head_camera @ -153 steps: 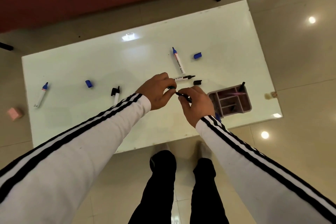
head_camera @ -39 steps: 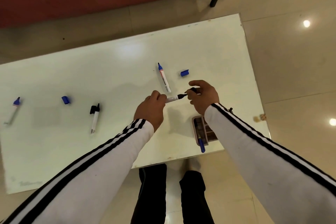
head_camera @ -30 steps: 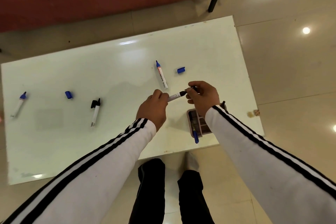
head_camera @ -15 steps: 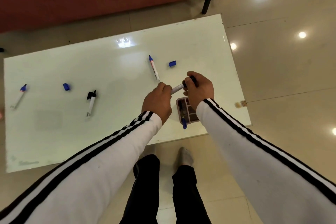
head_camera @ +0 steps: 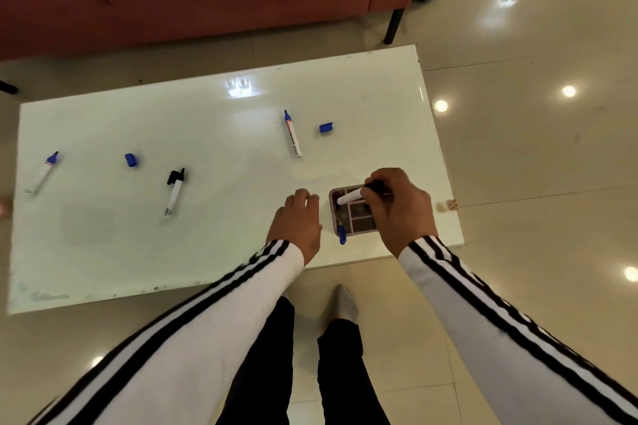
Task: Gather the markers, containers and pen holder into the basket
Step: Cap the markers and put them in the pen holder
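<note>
Head view: my right hand (head_camera: pixel 400 210) pinches a marker (head_camera: pixel 350 197) over the pen holder (head_camera: pixel 359 233), near the table's (head_camera: pixel 207 235) front right corner. My left hand (head_camera: pixel 298 221) waits beside it, fingers loose, holding nothing. Next, I think, the marker must slide straight down into a slot.

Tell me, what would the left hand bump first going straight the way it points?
Probably the blue cap: the left hand points across the table roughly at it. The marker beside it lies just left of that line, so I can't be sure.
</note>
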